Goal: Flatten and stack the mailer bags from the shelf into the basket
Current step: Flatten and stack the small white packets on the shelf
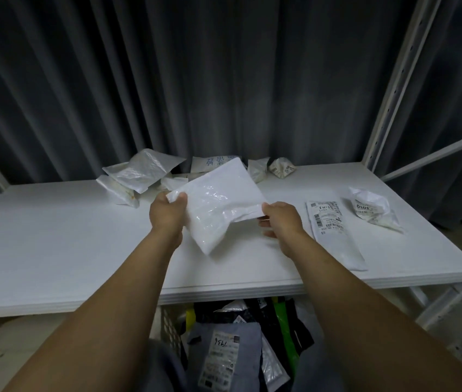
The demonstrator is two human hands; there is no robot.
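I hold a white plastic mailer bag (218,205) in the air above the white shelf (54,250). My left hand (167,213) grips its left corner and my right hand (280,222) pinches its right edge. Several crumpled white mailers (142,172) lie at the back of the shelf. A flat labelled mailer (334,230) and a crumpled one (374,209) lie on the right. Below the shelf edge, the white basket (171,326) holds stacked mailers, a grey labelled one (229,355) on top.
A dark pleated curtain (195,80) hangs behind the shelf. White perforated uprights (393,89) and a crossbar frame the shelf on the right. Black and green bags (286,335) lie in the basket beside the grey one.
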